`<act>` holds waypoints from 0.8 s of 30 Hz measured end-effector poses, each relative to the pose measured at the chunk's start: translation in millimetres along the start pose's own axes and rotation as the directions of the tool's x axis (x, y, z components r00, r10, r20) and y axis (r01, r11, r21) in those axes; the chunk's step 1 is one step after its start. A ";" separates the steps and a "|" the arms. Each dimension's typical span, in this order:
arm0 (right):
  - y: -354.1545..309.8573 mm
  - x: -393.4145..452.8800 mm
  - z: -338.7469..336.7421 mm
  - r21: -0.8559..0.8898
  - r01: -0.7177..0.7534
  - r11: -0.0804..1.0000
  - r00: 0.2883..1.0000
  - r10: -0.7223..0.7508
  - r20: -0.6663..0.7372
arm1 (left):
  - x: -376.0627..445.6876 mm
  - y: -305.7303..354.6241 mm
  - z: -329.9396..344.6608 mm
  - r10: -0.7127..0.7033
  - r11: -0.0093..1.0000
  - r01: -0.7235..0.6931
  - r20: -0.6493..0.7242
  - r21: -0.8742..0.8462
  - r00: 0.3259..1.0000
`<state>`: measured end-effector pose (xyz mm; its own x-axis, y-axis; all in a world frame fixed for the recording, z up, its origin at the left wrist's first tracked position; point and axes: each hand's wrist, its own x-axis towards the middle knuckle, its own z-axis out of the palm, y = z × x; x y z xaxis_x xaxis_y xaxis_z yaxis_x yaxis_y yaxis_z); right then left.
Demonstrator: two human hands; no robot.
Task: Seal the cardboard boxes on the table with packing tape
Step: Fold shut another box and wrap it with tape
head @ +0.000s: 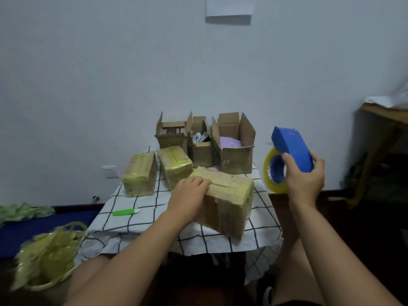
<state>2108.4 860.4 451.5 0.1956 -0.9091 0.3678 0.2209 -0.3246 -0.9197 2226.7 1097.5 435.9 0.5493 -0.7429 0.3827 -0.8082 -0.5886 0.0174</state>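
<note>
Taping the near box, dispenser held off to its right

The left hand (189, 195) lies with straight fingers on top of the near box (227, 202), which sits tilted at the front of the checked bench (132, 224), while the right hand's (305, 180) grip is curled tight round the blue tape dispenser (291, 149), its yellow tape roll (273, 171) in the air right of that box. Judged from this, the dispenser should land on the box's top seam while the left hand pins the flaps flat. Behind the near box stand two taped boxes (159, 171) and three open boxes (205, 142) still to seal; a green cutter (125, 212) lies to its left. The tape's free end, the dispenser's blade and the near box's far and under sides cannot be made out.
</note>
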 end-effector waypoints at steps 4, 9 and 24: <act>-0.2 -4.5 -2.1 -0.008 0.021 1.000 0.999 -0.021 0.025 | -9.8 41.4 7.4 -0.048 0.972 0.012 -0.148 -0.234 0.988; 11.5 -17.2 -1.3 -0.024 0.006 1.000 0.996 -0.003 0.091 | -11.3 57.9 25.1 0.006 0.999 -0.012 -0.148 -0.039 0.989; 7.4 -30.2 -0.7 0.051 0.005 0.999 0.948 -0.021 0.318 | -2.1 -16.7 14.8 0.241 0.957 -0.264 -0.176 -0.120 0.954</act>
<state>2103.5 885.3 433.5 0.4843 -0.7721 0.4114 0.2704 -0.3151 -0.9097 2242.2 1104.2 421.1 0.2918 -0.7950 0.5318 -0.9441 -0.3287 0.0267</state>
